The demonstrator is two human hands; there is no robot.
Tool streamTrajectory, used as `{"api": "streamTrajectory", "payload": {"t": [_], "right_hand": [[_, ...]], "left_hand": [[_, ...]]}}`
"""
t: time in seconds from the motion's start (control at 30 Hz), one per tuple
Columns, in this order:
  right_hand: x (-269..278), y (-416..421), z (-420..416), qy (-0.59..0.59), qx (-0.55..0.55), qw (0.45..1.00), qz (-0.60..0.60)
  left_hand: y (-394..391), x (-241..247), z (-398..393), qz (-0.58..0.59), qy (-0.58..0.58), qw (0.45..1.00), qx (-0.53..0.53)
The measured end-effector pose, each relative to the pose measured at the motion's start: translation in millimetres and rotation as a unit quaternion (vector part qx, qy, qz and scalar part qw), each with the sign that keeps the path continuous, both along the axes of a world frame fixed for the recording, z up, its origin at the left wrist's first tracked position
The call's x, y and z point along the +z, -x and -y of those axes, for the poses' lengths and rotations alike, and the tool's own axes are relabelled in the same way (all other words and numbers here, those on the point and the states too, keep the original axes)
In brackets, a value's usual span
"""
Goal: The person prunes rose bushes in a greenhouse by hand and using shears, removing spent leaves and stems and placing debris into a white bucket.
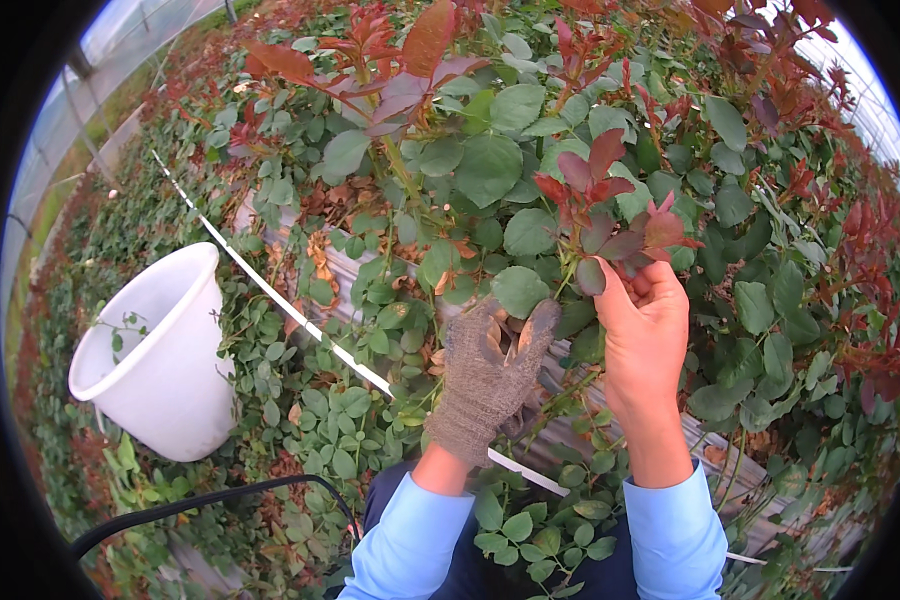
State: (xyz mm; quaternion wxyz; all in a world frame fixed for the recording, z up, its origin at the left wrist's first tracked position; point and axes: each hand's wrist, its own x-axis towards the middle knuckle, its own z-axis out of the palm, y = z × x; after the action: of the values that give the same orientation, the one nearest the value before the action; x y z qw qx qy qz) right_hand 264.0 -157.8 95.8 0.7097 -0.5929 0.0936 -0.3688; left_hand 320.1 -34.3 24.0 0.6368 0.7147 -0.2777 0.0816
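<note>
My left hand (pixel 493 375), in a soiled knitted glove, reaches into a rose bush with its thumb and fingers curled beside a round green leaf (pixel 520 292). Whether it grips a stem there is hidden. Bare and a little higher to the right, my right hand (pixel 645 322) pinches a young rose shoot (pixel 607 232) with dark red leaves between thumb and fingers. The shoot's green stem slants down between the two hands.
A white plastic bucket (pixel 172 375) with a leafy sprig inside leans at the left. A white strip (pixel 285 304) runs diagonally through the foliage. A black cable or strap (pixel 217 491) curves at lower left. Tall red-leaved rose stems (pixel 397 161) rise ahead.
</note>
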Motion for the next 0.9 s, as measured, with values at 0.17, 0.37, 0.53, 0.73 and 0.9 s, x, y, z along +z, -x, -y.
{"api": "streamTrajectory", "payload": {"t": [0.17, 0.37, 0.53, 0.73, 0.9], "right_hand": [[-5.4, 8.2, 11.9, -0.160, 0.104, 0.982, -0.006], [-6.9, 10.4, 14.6, -0.309, 0.086, 0.947, 0.017], [-8.3, 16.2, 24.3, -0.255, 0.124, 0.959, 0.010], [-5.1, 55.1, 21.1, -0.218, 0.056, 0.974, -0.036], [-11.8, 110.4, 7.6, -0.212, 0.066, 0.970, -0.096]], "left_hand": [[3.5, 16.0, -2.2, -0.073, 0.028, 0.997, -0.021], [6.2, 36.2, -12.6, -0.201, 0.118, 0.971, -0.052], [-8.0, 25.0, -21.1, -0.155, 0.169, 0.973, -0.032], [-9.0, 46.4, -35.5, -0.115, 0.121, 0.986, -0.002], [28.3, 97.9, -74.0, -0.188, 0.006, 0.978, -0.085]]}}
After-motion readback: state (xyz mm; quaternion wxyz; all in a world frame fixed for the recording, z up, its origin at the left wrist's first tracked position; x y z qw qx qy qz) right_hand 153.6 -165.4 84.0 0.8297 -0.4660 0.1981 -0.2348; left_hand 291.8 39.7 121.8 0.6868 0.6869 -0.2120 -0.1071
